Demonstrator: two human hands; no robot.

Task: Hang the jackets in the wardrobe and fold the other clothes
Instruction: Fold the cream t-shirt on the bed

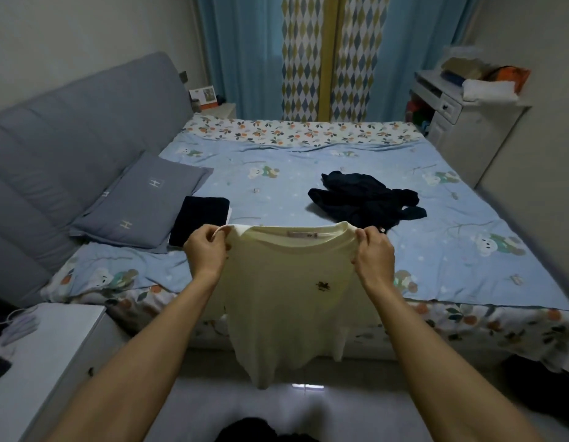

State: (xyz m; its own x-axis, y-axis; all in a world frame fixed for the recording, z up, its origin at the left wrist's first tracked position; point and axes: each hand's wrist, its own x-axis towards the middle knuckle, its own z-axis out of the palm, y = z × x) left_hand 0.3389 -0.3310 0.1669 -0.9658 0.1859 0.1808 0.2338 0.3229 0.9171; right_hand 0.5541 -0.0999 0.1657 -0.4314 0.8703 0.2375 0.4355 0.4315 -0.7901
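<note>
Each hand, left hand (204,252) and right hand (374,253), pinches the cream shirt (289,301).

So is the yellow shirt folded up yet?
Not yet. The shirt hangs spread open, pinched at its shoulders by the left hand and right hand.

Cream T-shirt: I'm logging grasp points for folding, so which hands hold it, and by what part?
Both hands hold the cream T-shirt: the left hand and right hand each pinch a shoulder beside the collar, and it hangs down.
</note>
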